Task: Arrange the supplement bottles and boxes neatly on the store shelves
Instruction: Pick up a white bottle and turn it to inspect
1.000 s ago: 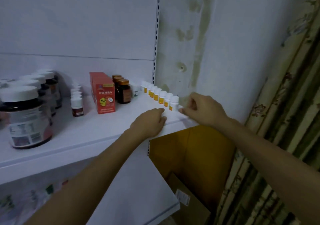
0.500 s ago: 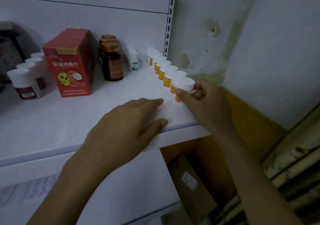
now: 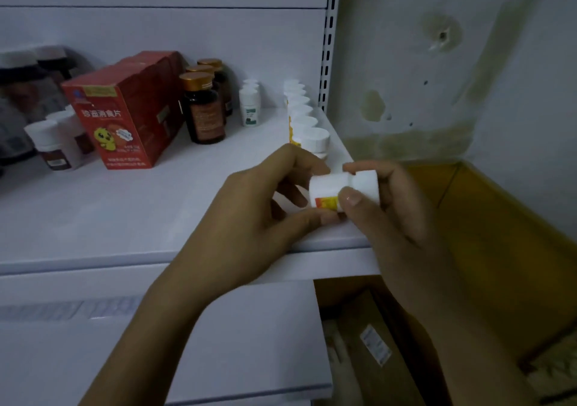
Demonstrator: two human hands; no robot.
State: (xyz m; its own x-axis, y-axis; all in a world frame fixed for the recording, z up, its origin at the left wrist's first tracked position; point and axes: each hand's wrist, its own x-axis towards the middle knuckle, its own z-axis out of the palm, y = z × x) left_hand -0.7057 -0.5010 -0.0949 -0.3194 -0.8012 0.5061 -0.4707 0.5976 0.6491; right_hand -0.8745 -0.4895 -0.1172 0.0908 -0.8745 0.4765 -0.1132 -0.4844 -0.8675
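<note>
A small white bottle [image 3: 342, 190] with an orange-yellow label lies sideways above the front right corner of the white shelf [image 3: 131, 218]. My right hand [image 3: 390, 215] grips its cap end. My left hand [image 3: 259, 215] pinches its bottom end. Behind them a row of several matching white bottles [image 3: 304, 118] runs along the shelf's right edge. Red boxes [image 3: 125, 115], amber bottles with gold caps [image 3: 203, 105] and small white bottles with green labels [image 3: 249, 104] stand further left.
White-capped brown bottles [image 3: 53, 143] and large dark jars [image 3: 22, 99] fill the shelf's left end. A lower white shelf [image 3: 249, 343] juts out beneath. Right of the shelving is a stained wall [image 3: 437, 62], a yellow panel [image 3: 499, 249] and a cardboard box [image 3: 371, 349] below.
My right hand has lifted the front bottle out of the row and tipped it sideways. My left hand rose off the shelf and took hold of the bottle's other end.
</note>
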